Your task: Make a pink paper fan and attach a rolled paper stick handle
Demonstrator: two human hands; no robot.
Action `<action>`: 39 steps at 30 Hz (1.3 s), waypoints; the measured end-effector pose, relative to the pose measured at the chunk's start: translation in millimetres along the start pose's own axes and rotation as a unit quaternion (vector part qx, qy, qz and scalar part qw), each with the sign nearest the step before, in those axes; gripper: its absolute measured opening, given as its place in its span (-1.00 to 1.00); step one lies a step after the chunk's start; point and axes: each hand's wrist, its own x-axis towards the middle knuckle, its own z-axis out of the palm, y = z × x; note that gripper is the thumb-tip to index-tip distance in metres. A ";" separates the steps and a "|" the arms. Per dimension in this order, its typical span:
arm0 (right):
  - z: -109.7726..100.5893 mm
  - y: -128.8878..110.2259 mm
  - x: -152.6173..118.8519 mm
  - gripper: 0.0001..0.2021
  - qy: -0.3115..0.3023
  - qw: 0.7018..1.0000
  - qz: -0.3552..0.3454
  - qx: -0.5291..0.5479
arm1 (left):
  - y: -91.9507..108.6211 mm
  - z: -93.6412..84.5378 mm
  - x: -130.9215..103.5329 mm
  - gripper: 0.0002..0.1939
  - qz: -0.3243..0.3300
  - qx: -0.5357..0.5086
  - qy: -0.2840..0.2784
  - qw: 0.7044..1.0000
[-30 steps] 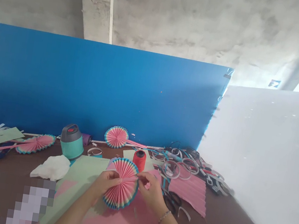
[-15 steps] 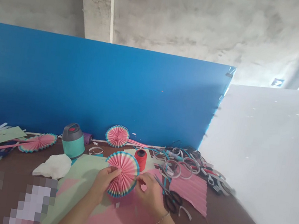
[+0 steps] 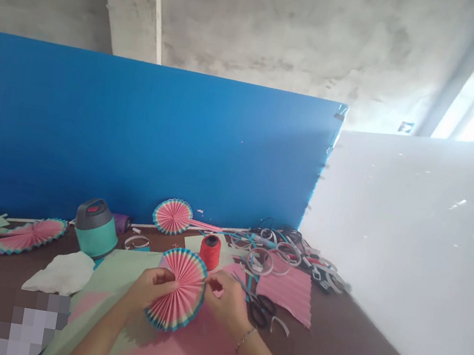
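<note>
The paper fan (image 3: 189, 294) is just on the near side of the red spool (image 3: 210, 253), a bit left. The left hand (image 3: 149, 290) pinches its middle; the right hand (image 3: 226, 299) pinches its edge. It looks light and easy to crush, so the thick middle should be best to hold, gently.

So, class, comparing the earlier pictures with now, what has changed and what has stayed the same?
The view has swung right, so the scene sits further left in the picture. Since half a second ago, the pink paper fan has come down relative to the red spool. The left hand still grips its middle; the right hand stays at its right edge. The spool and scissors look unmoved.
</note>
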 end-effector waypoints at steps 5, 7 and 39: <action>-0.4 4.9 1.0 -0.78 -0.059 0.998 0.036 -0.011 | -5.8 3.4 -1.6 -0.66 0.006 0.055 -0.027 0.998; -2.6 6.5 3.7 -0.73 -0.092 0.994 0.051 -0.011 | -7.7 2.9 -1.1 -0.64 0.005 0.072 -0.031 0.997; -39.8 30.2 13.4 -0.92 0.073 0.960 -0.187 -0.197 | -2.3 38.8 -17.5 -0.72 0.361 0.396 0.151 0.831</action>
